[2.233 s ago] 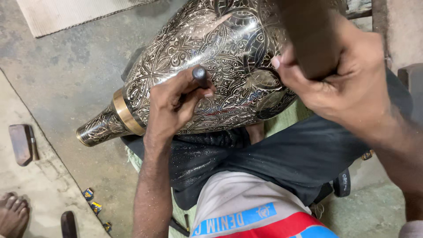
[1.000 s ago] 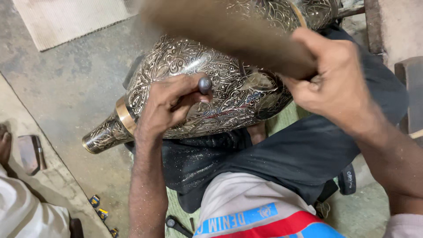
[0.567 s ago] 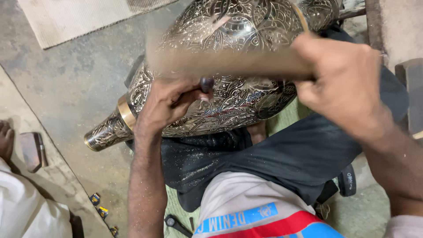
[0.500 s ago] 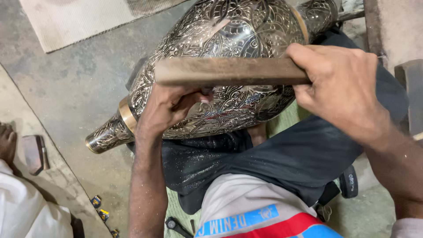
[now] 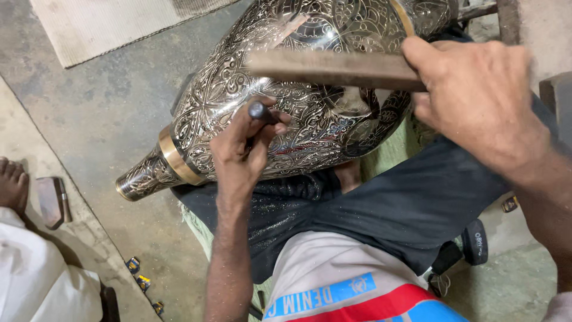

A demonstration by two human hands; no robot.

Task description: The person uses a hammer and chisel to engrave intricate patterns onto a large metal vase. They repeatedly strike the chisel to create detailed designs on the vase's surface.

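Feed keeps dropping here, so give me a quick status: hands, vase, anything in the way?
Left hand grips punch on the engraved vase. Right hand holds wooden stick above the punch. Vase lies across the lap. Nothing between stick and punch.

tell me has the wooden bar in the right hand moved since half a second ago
Yes. The wooden bar in the right hand has lifted slightly off the punch in the left hand, judged against the engraved vase.
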